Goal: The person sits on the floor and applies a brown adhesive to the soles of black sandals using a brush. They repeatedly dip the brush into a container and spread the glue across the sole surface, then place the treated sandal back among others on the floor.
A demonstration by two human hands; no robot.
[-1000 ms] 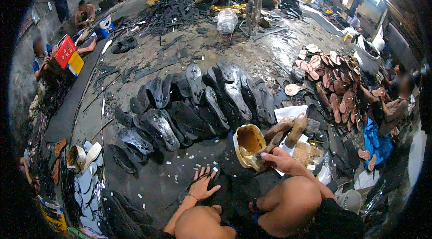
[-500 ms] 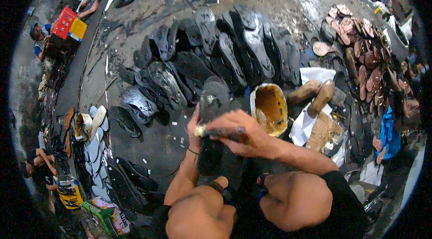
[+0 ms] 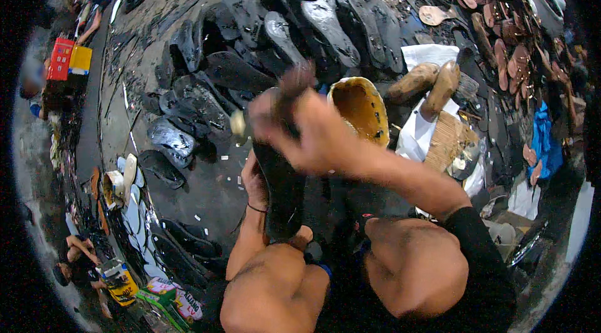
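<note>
My left hand (image 3: 253, 184) is closed along the left edge of a long black sandal sole (image 3: 280, 198), which stands tilted between my knees. Over its upper part is my right hand (image 3: 319, 135), blurred by motion, its fingers wrapped around a dark-handled brush. The pale tip of the brush (image 3: 237, 124) points left, just past the sole's edge. Beyond my right wrist stands a tub (image 3: 378, 93) with amber, glue-like stuff inside and dark specks on its wall. Rows of black soles (image 3: 332, 29), some with a wet shine, lie on the ground ahead.
Two brown shoe lasts (image 3: 441, 92) lie right of the tub, near white paper and a cardboard piece (image 3: 449, 142). Tan soles (image 3: 516, 60) are heaped at far right, by a blue plastic bag (image 3: 543, 148). Light soles (image 3: 133, 220) lie at left; other people sit beyond.
My right hand and the brush have moved up and left across the sole. The sole has tilted, its upper end shifting left. The whole view has shifted slightly.
</note>
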